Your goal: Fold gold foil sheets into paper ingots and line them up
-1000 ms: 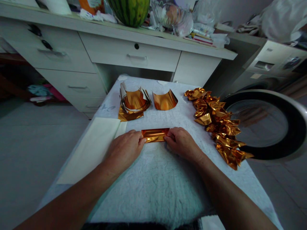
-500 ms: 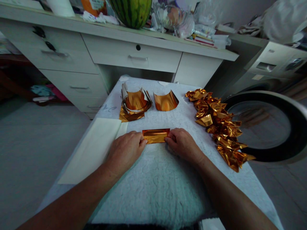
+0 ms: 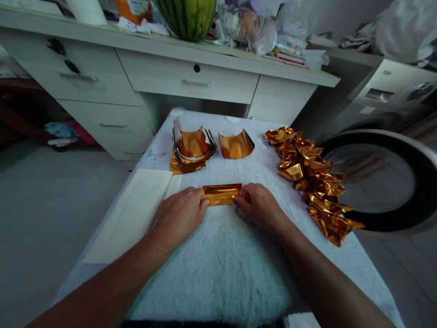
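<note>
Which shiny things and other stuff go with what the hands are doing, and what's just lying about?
Seem to belong:
gold foil sheet, held by left hand and right hand
stack of curled gold sheets
single curled gold sheet
crumpled-looking gold pieces

Seem just lying about:
watermelon
glass bowl

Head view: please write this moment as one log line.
left hand: grips left end of rectangular golden foil strip | right hand: grips right end | right of hands: crinkled golden foil pieces

Gold foil [image 3: 221,195] now slightly flatter
</note>
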{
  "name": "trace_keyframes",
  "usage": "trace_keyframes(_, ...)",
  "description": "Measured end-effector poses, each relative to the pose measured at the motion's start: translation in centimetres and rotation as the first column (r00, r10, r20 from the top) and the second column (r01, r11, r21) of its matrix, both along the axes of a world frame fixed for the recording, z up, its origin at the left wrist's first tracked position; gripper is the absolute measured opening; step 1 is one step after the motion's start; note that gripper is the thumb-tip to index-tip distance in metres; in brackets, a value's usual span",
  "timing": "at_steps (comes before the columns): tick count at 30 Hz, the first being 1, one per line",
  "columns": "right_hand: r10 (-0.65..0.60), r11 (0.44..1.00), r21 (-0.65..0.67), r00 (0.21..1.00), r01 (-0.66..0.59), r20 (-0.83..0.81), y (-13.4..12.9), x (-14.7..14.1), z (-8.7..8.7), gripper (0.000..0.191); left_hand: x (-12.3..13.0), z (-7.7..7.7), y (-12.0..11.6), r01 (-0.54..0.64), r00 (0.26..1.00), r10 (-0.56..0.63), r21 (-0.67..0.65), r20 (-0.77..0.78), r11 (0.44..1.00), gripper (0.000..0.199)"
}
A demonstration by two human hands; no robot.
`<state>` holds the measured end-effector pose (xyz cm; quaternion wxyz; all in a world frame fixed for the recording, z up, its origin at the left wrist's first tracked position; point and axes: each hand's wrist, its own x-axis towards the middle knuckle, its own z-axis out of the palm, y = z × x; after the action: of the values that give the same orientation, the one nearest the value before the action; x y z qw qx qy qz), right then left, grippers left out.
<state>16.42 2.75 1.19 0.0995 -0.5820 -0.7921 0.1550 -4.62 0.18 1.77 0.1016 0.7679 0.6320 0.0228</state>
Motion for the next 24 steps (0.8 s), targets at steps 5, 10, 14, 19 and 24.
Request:
trace_keyframes(5, -0.018, 1.0, -0.004, 1.0, 0.018, -0.002, 0.02, -0.07, -0.09, 0.018, 0.05, 0.09, 0.01, -0.016, 1.0, 0.015, -0.014, -0.005, 1.0, 0.018)
trace_keyframes(10, -0.008, 1.0, -0.005, 1.0, 0.007, -0.015, -0.03, 0.0, -0.04, 0.018, 0.03, 0.15, -0.04, -0.016, 1.0, 0.016, 0.005, 0.015, 1.0, 0.014)
trace_keyframes(14, -0.007, 1.0, -0.001, 1.0, 0.007, -0.009, -0.02, 0.04, -0.02, 0.019, 0.08, 0.11, -0.03, -0.038, 0.999, 0.038, -0.011, 0.024, 0.999, 0.01)
trace_keyframes(19, 0.0, 1.0, 0.007, 1.0, 0.0, -0.026, 0.0, 0.05, -0.1, 0.019, 0.17, 0.04, -0.04, -0.065, 0.997, 0.066, -0.026, 0.03, 0.998, 0.013)
trace_keyframes(24, 0.001, 1.0, 0.014, 0.999, 0.0, -0.041, -0.06, 0.06, -0.16, 0.019, 0.09, -0.05, -0.18, -0.042, 0.998, 0.042, -0.005, 0.048, 0.999, 0.011)
